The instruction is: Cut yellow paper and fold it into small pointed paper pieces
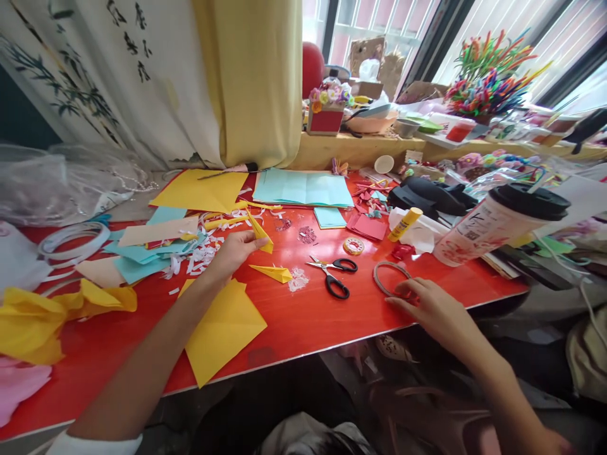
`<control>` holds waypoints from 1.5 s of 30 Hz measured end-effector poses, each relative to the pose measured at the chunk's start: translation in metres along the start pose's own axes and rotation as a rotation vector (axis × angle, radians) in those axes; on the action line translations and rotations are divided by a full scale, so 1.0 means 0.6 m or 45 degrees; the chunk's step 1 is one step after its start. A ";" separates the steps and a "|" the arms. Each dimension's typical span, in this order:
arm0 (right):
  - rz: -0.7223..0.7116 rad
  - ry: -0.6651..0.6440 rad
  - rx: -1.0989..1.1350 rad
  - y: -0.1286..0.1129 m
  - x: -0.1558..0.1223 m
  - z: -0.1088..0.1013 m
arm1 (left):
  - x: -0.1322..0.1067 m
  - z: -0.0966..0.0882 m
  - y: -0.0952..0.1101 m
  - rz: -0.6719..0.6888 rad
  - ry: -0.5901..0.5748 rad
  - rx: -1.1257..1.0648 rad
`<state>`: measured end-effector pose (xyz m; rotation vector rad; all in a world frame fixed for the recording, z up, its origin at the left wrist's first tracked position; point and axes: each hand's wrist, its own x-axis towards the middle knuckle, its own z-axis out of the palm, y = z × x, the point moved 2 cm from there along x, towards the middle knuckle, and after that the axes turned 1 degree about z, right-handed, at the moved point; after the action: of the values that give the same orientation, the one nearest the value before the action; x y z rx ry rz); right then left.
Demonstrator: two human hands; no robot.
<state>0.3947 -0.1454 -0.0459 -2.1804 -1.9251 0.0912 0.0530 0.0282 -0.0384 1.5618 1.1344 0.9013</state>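
My left hand (pixel 236 251) is closed, pinching a folded piece of yellow paper (pixel 260 232) upright above the table. A second folded yellow paper piece (pixel 274 273) lies just below it, beside a little heap of clear bits (pixel 298 279). Under my left forearm rests a yellow paper sheet (pixel 226 332), partly covered. Near the table's front edge, the thumb and fingers of my right hand (pixel 434 308) close on the rim of a thin pinkish-brown ring (pixel 377 275). Between my hands lie black-handled scissors (pixel 337 287), blades slightly parted, and a small round tin (pixel 353 246).
A lidded paper cup (pixel 493 224) and a yellow glue stick (pixel 406 224) stand at the right. Blue paper sheets (pixel 303 188), red paper squares (pixel 365 226) and white paper scraps (pixel 202 258) cover the back and left. White tape rolls (pixel 71 243) lie far left.
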 end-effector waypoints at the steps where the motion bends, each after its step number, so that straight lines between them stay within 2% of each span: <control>1: -0.035 0.056 -0.017 0.003 -0.004 0.011 | 0.001 -0.001 -0.003 0.006 0.007 0.032; 4: -0.076 0.279 -0.093 0.001 -0.012 0.023 | 0.004 0.000 -0.013 0.019 0.003 0.178; 8: 0.089 0.620 0.055 -0.022 -0.025 0.001 | 0.012 0.006 -0.027 0.011 0.015 0.393; 10: 0.167 0.681 0.192 -0.040 -0.031 -0.008 | 0.015 0.012 -0.031 0.032 0.011 0.504; 12: 0.144 0.706 0.312 -0.058 -0.033 -0.009 | 0.016 0.017 -0.033 0.085 0.004 0.605; 16: -0.074 0.759 0.472 -0.093 -0.026 0.002 | 0.015 0.019 -0.034 0.244 0.075 0.751; 18: -0.174 0.776 0.528 -0.109 -0.020 0.006 | 0.016 0.018 -0.033 0.420 0.033 0.891; 20: -0.235 0.734 0.638 -0.126 -0.012 0.005 | 0.016 0.017 -0.031 0.611 -0.082 1.064; 22: -0.275 0.587 0.863 -0.144 0.000 0.003 | 0.016 0.015 -0.028 0.727 -0.180 1.176; 26: -0.400 0.184 1.399 -0.181 0.036 0.002 | 0.010 0.017 -0.024 0.761 -0.232 1.198; 31: -0.534 -0.175 1.692 -0.217 0.105 0.005 | 0.005 0.025 -0.028 0.702 -0.171 1.157; 33: -0.539 -0.222 1.746 -0.231 0.139 0.000 | 0.002 0.024 -0.021 0.678 -0.103 1.122; 36: -0.501 -0.220 1.639 -0.254 0.187 -0.011 | -0.009 0.015 0.012 0.623 0.088 0.944; 37: -0.493 -0.245 1.590 -0.262 0.201 -0.015 | -0.015 0.010 0.026 0.568 0.127 0.687; 39: -0.511 -0.313 1.515 -0.279 0.222 -0.022 | -0.026 0.007 0.050 0.479 0.019 0.279; 41: -0.548 -0.361 1.486 -0.293 0.234 -0.024 | -0.035 0.007 0.068 0.427 -0.098 0.018; 43: -0.554 -0.351 1.505 -0.303 0.240 -0.020 | -0.041 0.009 0.075 0.402 -0.129 -0.063; 45: -0.532 -0.302 1.554 -0.308 0.240 -0.011 | -0.042 0.011 0.073 0.393 -0.095 -0.074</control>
<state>0.2362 0.0160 0.0147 -0.9732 -1.6346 1.1322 0.0625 -0.0023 0.0017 1.7365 0.8196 1.0583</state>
